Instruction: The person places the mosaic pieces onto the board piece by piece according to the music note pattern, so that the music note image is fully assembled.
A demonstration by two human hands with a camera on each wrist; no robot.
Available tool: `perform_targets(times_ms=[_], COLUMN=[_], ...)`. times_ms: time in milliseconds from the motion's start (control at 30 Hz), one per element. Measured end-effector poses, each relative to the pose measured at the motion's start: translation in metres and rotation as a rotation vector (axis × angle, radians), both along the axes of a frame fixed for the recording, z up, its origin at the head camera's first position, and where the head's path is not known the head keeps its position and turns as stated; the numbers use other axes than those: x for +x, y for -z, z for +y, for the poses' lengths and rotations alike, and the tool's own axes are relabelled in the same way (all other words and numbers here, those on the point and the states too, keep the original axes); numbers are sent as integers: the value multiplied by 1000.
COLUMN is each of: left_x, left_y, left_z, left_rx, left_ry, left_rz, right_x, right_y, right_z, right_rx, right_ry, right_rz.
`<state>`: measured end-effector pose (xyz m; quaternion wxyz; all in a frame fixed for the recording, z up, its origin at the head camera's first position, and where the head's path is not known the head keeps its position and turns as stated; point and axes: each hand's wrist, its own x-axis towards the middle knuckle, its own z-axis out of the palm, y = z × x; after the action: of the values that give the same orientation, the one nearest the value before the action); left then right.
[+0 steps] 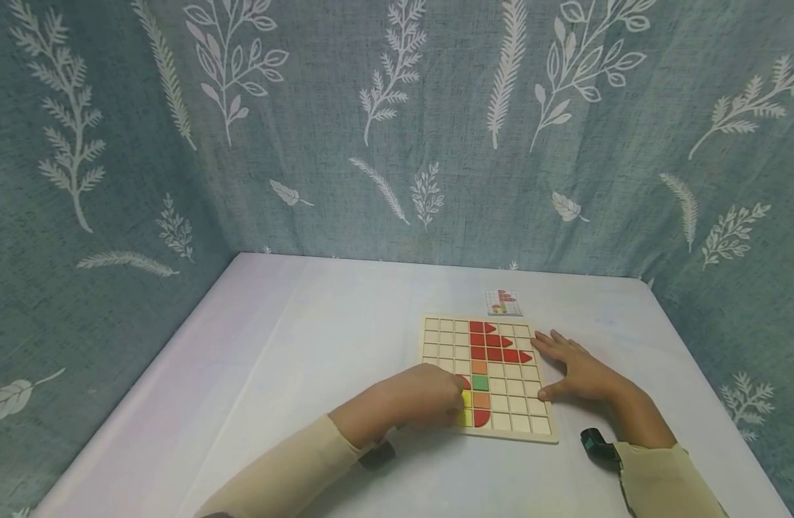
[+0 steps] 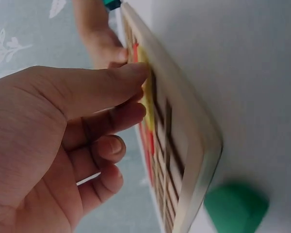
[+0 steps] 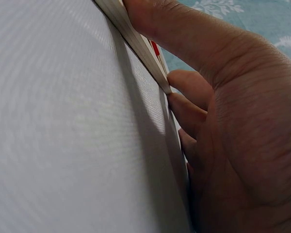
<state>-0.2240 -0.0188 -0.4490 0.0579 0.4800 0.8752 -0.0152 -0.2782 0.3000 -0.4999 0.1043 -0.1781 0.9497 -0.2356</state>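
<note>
A pale wooden grid board [image 1: 520, 428] lies on the table, with red, orange, green and yellow tiles in its cells. My left hand [image 1: 429, 396] is over its near left part. In the left wrist view the thumb and curled fingers of that hand pinch at a yellow tile [image 2: 148, 104], low at the board's surface. Part of the yellow tiles is hidden by the hand in the head view. Along the board's right edge my right hand [image 1: 575, 370] rests with spread fingers, thumb and fingertips right at the rim. Rows of red tiles [image 1: 494, 353] end in points.
Beyond the board lies a small pattern card [image 1: 503, 302]. A blurred green rounded piece [image 2: 236, 206] is beside the board's corner in the left wrist view. Leaf-patterned curtains [image 1: 319, 129] stand behind and beside the white table [image 1: 306, 324].
</note>
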Motion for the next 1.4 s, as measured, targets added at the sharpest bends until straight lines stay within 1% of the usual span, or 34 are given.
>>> perform_targets(times_ms=[133,200,300,400,533,633,700,767,867,933,1033,1133,1233,1400], left_x=[-6,-9,-12,-13,-12,-7,-3,3,10,13,15,15,16,19], left_y=[-5,-8,-12,-13,-10,-8,-8,-7,-5,-4,-1,2,3,2], left_z=[-19,-30,-47,-61,-75,-83,-88,-92,-99,-103,-106,-105,-103,-100], left_rx=[34,42,35,31,22,17,25,32,56,68,75,56,28,-3], left_ry=[-58,-102,-157,-224,-282,-281,-273,-261,-233,-208,-168,-164,-196,-274], left_rz=[-43,-66,-69,-100,-152,-153,-168,-213,-324,-368,-346,-296,-283,-306], right_x=[-1,-1,0,0,0,1,2,2,2,1,1,0,0,-1], right_y=[0,-1,-2,-2,0,1,1,1,0,-1,-3,-3,-2,2], right_z=[-2,-2,-2,-1,0,0,-1,-1,-2,-1,0,1,2,1], right_rx=[3,1,2,10,22,22,23,22,26,27,26,22,12,9], right_ry=[-8,-12,-18,-18,-15,-10,-9,-10,-12,-11,-15,-23,-19,-20], right_rz=[-5,-12,-15,-10,-1,-5,-5,-5,-3,-3,6,18,14,0])
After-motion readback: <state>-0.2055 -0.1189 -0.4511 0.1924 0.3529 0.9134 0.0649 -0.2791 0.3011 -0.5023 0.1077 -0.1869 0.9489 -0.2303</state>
